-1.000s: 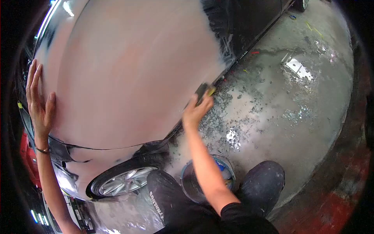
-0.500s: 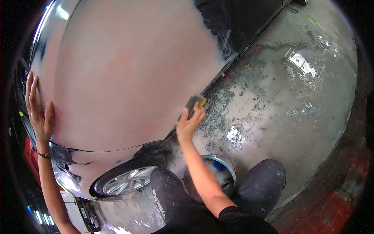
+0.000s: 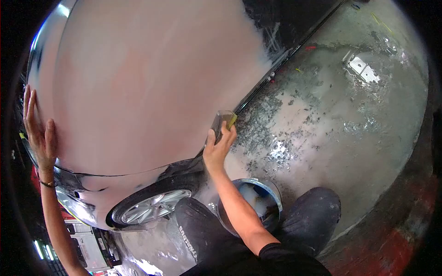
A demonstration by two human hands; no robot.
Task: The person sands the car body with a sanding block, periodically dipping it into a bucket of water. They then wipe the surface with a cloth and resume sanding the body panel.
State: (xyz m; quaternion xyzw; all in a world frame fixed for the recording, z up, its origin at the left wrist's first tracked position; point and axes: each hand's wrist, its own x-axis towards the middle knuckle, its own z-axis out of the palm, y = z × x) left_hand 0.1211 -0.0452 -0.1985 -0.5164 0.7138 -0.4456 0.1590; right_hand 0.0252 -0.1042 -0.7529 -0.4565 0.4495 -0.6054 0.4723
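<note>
A dull pinkish-grey, sanded-looking car panel (image 3: 142, 87) fills the upper left. My left hand (image 3: 40, 138) lies on its far-left side, fingers stretched out and thumb apart, holding nothing. Near the panel's lower edge, my right hand (image 3: 218, 149) grips a sanding block (image 3: 222, 120), dark grey with a yellow strip along one side. The block sits at the panel's edge beside the black sill; its underside is hidden. Below my right forearm stands a bucket (image 3: 276, 193) with a bluish rim, partly covered by the arm.
A car wheel (image 3: 154, 207) with silver spokes is left of my knees. Wet concrete floor (image 3: 331, 152), scattered with dark flakes and puddles, spreads to the right. An unsanded black area (image 3: 294, 23) lies at the top. A white vehicle (image 3: 90, 246) shows at the lower left.
The view has shifted slightly. My right hand has slid with the sanding block along the panel's lower edge, toward the wheel. My left hand stays flat on the panel.
</note>
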